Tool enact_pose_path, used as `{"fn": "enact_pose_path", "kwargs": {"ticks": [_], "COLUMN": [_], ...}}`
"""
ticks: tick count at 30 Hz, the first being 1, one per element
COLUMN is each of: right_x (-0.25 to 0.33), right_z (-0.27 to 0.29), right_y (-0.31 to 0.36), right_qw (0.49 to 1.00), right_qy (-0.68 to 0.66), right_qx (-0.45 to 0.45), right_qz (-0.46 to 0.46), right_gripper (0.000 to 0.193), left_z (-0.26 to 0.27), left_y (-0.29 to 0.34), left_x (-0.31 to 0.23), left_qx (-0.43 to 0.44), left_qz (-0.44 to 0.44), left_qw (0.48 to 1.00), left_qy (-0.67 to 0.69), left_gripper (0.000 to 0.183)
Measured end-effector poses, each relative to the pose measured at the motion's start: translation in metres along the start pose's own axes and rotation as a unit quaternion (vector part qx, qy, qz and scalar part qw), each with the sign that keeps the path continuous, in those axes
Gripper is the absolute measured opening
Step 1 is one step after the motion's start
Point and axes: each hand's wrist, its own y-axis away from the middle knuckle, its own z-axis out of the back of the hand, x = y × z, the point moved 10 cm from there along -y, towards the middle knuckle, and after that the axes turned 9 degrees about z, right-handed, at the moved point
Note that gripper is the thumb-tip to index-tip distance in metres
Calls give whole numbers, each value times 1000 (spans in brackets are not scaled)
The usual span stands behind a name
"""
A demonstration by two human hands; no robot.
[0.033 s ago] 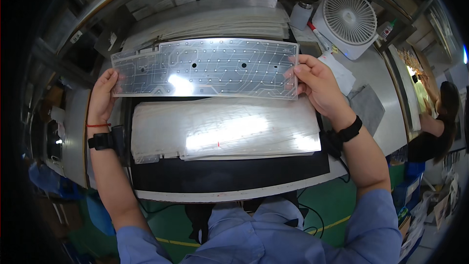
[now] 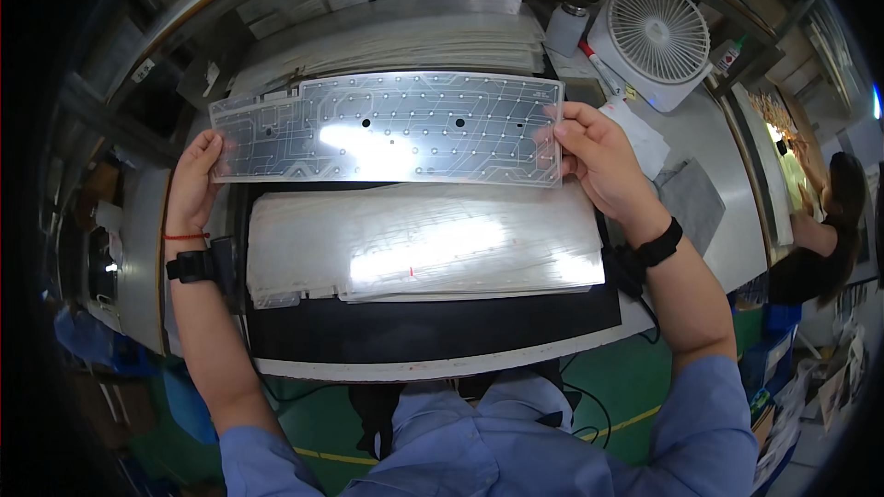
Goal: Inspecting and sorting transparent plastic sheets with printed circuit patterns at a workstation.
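Observation:
Between my hands I hold up a clear keyboard membrane sheet [image 2: 276,143], printed with fine circuit lines and dots and pierced by two dark round holes. My left hand [image 2: 196,175] pinches its left end, thumb in front. At the opposite end my right hand [image 2: 600,156] grips the edge, its fingers partly behind the see-through sheet. Below it, nearer to me, lies a stack of similar clear sheets [image 2: 295,244] on a black mat [image 2: 433,331]. Bright glare covers part of the held sheet and of the stack.
Behind the held sheet are more piled sheets [image 2: 442,44]. A white fan [image 2: 658,32], a bottle [image 2: 566,26] and a red marker [image 2: 594,57] stand or lie at the back right. A grey cloth [image 2: 692,202] rests on the right; beyond it another person [image 2: 824,230] works.
The glare on the held membrane sheet has widened and shifted to the right, as from a slight tilt. My hands keep their grip and place.

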Motion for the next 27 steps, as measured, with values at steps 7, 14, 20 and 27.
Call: {"fn": "enact_pose_path", "kwargs": {"ticks": [7,14,20,27], "right_x": [4,11,11,2], "right_z": [1,36,29,4], "right_y": [0,-1,-2,0], "right_qw": [999,988,986,998], "right_qy": [-24,-42,-35,-43], "right_qx": [-31,-119,-148,-35], "right_qz": [12,94,74,2], "right_gripper": [25,27,33,27], "left_z": [-5,-19,-16,-23], "left_y": [-1,4,0,2], "left_x": [1,-4,2,-1], "left_qx": [13,19,62,75], "left_qz": [-5,-7,-10,-4], "left_qw": [1000,999,997,996], "left_qy": [14,41,32,44], "left_gripper": [14,12,16,18]}}
